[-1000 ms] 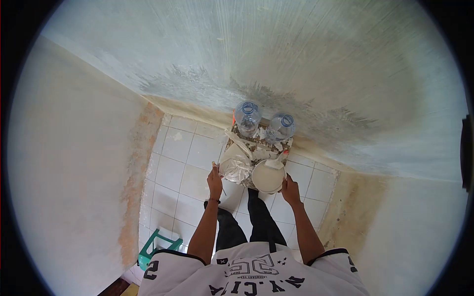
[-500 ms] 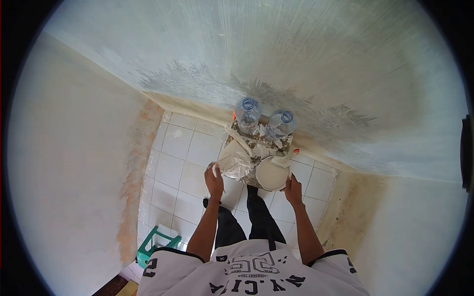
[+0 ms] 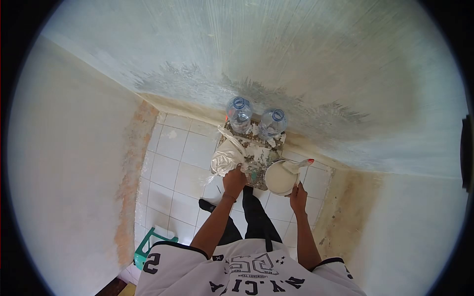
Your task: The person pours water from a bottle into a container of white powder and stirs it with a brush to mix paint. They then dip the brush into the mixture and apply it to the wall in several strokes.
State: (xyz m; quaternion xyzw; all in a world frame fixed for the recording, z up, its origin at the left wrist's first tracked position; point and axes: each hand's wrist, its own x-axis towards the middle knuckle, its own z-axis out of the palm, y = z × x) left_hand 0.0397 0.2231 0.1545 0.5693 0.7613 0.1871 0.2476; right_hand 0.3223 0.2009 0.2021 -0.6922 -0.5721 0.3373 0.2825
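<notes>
My right hand [image 3: 298, 198] grips the rim of a round bowl [image 3: 280, 178] with a pale, creamy mix in it. A brush or spatula with a red-tipped handle [image 3: 299, 166] leans across the bowl's far right edge. My left hand [image 3: 234, 181] is at the near edge of a stained, paint-spattered stand [image 3: 256, 154], beside a plastic bag of white material [image 3: 227, 157]. Its fingers are bent; whether they hold anything is too small to tell. Two clear plastic bottles with blue necks [image 3: 240, 116], [image 3: 272, 123] stand at the stand's far side.
A patchy grey wall [image 3: 296, 59] rises just behind the stand. Side walls stand left [image 3: 74, 148] and right [image 3: 395, 217]. Below are white floor tiles [image 3: 190, 177] and my legs and feet. A green plastic stool [image 3: 143, 251] is at the lower left.
My left hand has moved right, from the bag's left side to its near right corner. The bowl in my right hand has shifted right, off the stand's surface, uncovering more of it.
</notes>
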